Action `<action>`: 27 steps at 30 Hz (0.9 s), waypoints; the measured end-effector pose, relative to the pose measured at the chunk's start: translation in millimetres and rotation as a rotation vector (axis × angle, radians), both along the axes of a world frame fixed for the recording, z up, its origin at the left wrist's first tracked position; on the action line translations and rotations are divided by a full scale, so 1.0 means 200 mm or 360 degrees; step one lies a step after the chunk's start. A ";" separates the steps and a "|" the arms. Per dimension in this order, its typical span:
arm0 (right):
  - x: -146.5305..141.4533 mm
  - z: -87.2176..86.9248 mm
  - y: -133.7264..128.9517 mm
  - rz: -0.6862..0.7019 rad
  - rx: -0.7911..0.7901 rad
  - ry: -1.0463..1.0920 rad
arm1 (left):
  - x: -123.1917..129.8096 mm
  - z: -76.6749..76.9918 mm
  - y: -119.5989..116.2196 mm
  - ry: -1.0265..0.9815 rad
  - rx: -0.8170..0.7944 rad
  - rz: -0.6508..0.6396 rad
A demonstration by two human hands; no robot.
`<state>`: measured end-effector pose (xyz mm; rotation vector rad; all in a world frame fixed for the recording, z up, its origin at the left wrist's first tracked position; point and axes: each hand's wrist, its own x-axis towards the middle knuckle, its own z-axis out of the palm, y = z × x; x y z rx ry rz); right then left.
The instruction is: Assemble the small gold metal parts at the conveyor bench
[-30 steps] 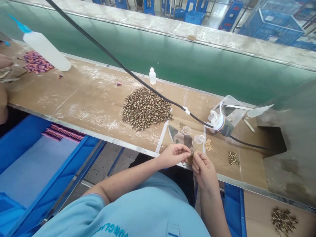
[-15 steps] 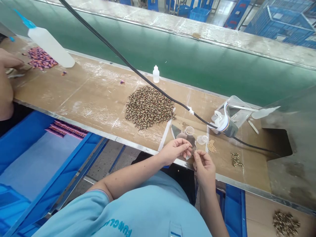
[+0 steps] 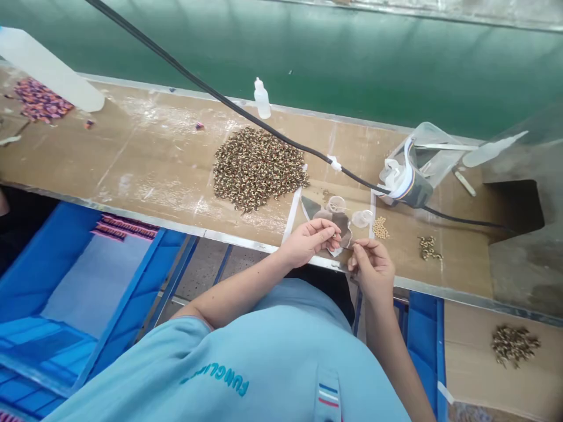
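Observation:
My left hand (image 3: 313, 241) is closed in a pinch at the bench's front edge, a tiny piece just showing at its fingertips. It looks like the small dark-and-gold curved pieces heaped in a large pile (image 3: 259, 170) up and to its left. Close by on the right, my right hand (image 3: 373, 265) pinches too; something thin and dark seems to stick out from its fingertips toward the left hand, too small to name. Behind both hands lie a torn grey-brown sheet (image 3: 336, 223), two small clear cups, one a round cup (image 3: 362, 218), and a cluster of tiny beige beads (image 3: 380, 228).
A black cable (image 3: 211, 88) crosses above the bench into a clear container (image 3: 409, 181). A small white dropper bottle (image 3: 262, 101) stands at the back. A big white bottle (image 3: 53, 70) and purple-orange pieces (image 3: 39, 101) are at left. Small groups of dark-and-gold pieces (image 3: 427, 248) lie right.
The camera view has tilted down, so the bench sits higher in the picture. Both hands stay pinched, slightly farther apart. The other person's hand at left has gone out of view.

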<state>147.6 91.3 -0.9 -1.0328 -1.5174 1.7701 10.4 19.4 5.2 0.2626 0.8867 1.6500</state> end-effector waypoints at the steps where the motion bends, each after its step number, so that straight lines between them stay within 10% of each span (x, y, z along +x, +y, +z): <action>1: 0.01 -0.01 0.00 0.0014 0.0004 0.0032 | 0.00 0.00 0.00 0.0019 -0.0013 -0.0008; 6: 0.11 0.02 0.00 0.0258 0.0153 0.0105 | 0.00 0.00 0.00 0.0131 -0.0068 -0.0024; 12: 0.28 -0.04 -0.07 0.1293 0.0277 -0.0219 | 0.01 -0.02 -0.01 0.0184 0.0014 -0.0005; 19: 0.29 -0.46 -0.16 0.1126 0.0676 -0.0992 | 0.01 -0.03 -0.02 0.0233 0.0072 -0.0037; 27: 0.40 -0.32 -0.24 0.1408 0.0550 -0.0841 | 0.00 -0.04 -0.03 0.0271 0.0144 -0.0050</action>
